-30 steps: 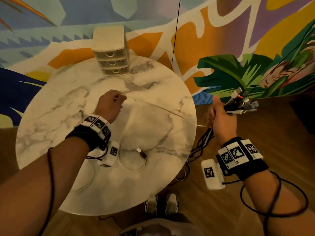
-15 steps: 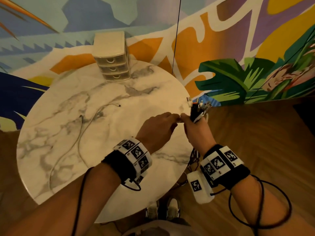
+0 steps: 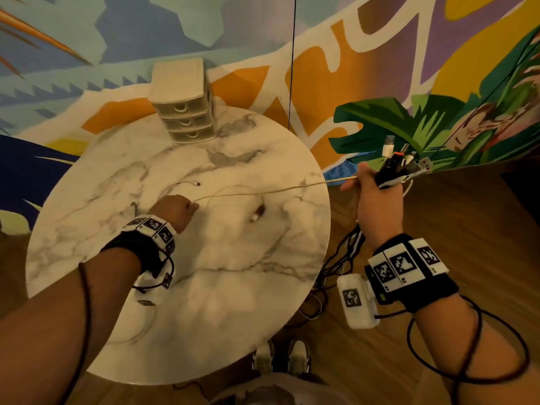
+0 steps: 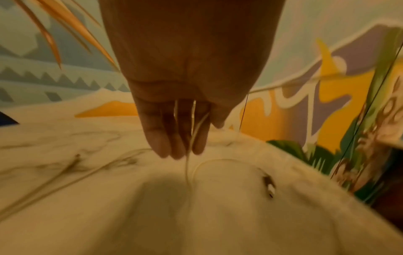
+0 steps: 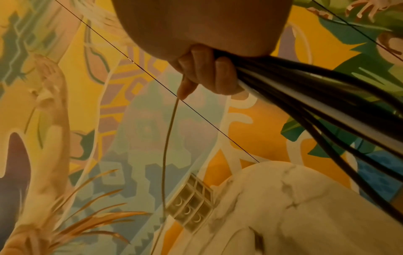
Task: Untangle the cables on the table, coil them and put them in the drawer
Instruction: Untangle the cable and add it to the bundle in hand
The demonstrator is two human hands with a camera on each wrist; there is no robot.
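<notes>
A thin white cable (image 3: pixel 277 190) stretches taut over the round marble table (image 3: pixel 233 317) between my two hands. My left hand (image 3: pixel 178 210) grips it above the table's middle; in the left wrist view the white cable (image 4: pixel 191 138) runs through the curled fingers (image 4: pixel 165 134). Its slack loops on the marble and ends in a plug (image 3: pixel 258 214). My right hand (image 3: pixel 377 197), off the table's right edge, grips a bundle of black and white cables (image 3: pixel 400 168) with the plugs sticking up; the cable bundle (image 5: pixel 305 96) hangs down toward the floor.
A small beige three-drawer box (image 3: pixel 184 103) stands at the table's far edge, all drawers closed. Another thin cable (image 3: pixel 181 185) lies left of centre on the marble. A painted wall rises behind. A thin black cord (image 3: pixel 292 68) hangs by the wall. Wooden floor lies to the right.
Half a second ago both hands met at the table's right edge. The left hand has since drawn the white cable leftward over the table, and the right hand has moved right and up.
</notes>
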